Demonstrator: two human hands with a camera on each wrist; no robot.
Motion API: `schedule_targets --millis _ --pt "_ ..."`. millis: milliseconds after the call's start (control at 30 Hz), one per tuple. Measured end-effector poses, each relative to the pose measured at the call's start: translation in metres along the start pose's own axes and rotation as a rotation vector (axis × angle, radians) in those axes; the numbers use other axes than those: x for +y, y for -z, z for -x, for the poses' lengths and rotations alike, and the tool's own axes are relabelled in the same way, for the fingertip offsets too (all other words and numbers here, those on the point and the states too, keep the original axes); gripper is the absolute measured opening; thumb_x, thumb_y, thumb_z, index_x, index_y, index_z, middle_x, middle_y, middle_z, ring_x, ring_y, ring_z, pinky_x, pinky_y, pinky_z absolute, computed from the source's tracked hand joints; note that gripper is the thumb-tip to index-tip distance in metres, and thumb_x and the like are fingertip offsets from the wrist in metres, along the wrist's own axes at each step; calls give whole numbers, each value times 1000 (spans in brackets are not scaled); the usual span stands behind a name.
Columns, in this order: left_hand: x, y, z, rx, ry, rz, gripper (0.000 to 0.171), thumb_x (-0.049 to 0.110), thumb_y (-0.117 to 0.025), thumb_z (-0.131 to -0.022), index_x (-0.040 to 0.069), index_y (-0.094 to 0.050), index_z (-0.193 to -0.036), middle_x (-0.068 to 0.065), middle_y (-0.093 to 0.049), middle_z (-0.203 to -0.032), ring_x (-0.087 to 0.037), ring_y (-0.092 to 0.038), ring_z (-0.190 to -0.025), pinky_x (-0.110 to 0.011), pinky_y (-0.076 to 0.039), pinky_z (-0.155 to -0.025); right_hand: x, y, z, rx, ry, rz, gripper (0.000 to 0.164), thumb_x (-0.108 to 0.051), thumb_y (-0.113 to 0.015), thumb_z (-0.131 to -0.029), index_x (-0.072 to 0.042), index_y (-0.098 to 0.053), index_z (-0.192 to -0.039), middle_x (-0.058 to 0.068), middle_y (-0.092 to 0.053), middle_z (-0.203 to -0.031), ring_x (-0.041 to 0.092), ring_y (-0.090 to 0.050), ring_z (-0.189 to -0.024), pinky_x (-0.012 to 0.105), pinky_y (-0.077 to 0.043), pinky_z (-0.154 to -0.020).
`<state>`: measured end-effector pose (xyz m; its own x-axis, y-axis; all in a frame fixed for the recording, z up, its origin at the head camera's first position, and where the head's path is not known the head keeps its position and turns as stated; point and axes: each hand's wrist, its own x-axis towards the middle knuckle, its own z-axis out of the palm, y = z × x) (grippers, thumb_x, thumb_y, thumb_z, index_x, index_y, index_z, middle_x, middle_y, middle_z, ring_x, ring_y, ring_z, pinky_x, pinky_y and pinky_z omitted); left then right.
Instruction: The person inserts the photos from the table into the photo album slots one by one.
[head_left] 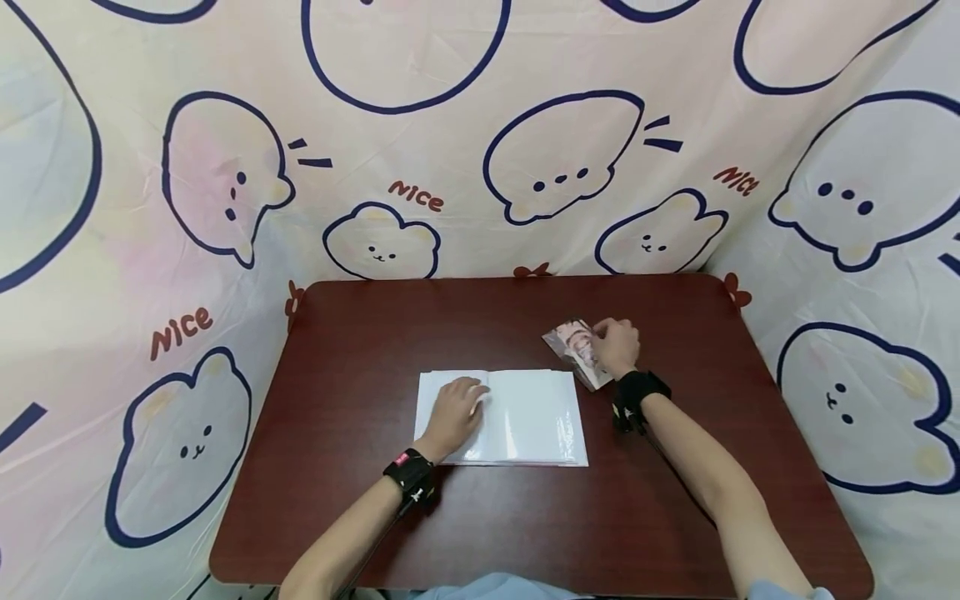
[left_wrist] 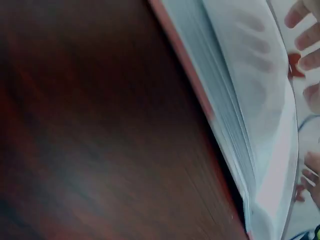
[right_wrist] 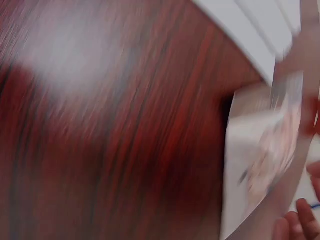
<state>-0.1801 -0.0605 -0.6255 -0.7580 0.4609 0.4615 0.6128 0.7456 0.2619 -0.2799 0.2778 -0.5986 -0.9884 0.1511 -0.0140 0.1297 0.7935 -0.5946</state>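
An album or booklet (head_left: 532,417) with glossy white pages lies spread on the table. Over its left page is my left hand (head_left: 453,414), fingers loosely bent and spread; the left wrist view shows the fingers (left_wrist: 310,37) beside the page stack (left_wrist: 220,90). To the album's upper right sits a clear plastic packet (head_left: 577,346) holding printed picture cards. My right hand (head_left: 618,346) is at the packet's right side, fingertips bent down by its edge. In the blurred right wrist view, a gap shows between the thumb and the other fingers (right_wrist: 306,217), beside the packet (right_wrist: 260,160).
The dark brown table (head_left: 352,333) has rounded corners. A cloth backdrop (head_left: 465,150) with cartoon bear outlines hangs behind it and along both sides. Black camera straps (head_left: 411,473) circle the wrists, with cables running along the forearms.
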Motion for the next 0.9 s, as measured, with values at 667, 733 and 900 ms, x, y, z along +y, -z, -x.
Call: schedule_targets --millis 667,733,900 --pt "30 -14 -24 -352 -139 -30 35 24 -59 -105 11 -63 -137 -20 -53 -153 -39 -47 -144 -55 -41 -117 25 30 2 -305 -166 142 53 -31 -79 -89 8 -60 -118 38 -50 -128 55 -40 -120 65 -34 -102" --pt "30 -13 -24 -362 -136 -27 35 23 -59 -105 12 -62 -138 -19 -53 -153 -39 -48 -144 -56 -42 -116 25 31 3 -285 -146 107 53 -30 -78 -89 8 -60 -122 39 -51 -129 55 -42 -120 66 -32 -101" --pt "29 -5 -30 -366 -103 38 38 17 -62 -103 11 -61 -141 -15 -64 -142 -33 -58 -135 -55 -47 -111 18 36 -2 -159 -52 -57 44 -26 -72 -96 7 -63 -125 33 -62 -127 46 -57 -107 56 -44 -92"
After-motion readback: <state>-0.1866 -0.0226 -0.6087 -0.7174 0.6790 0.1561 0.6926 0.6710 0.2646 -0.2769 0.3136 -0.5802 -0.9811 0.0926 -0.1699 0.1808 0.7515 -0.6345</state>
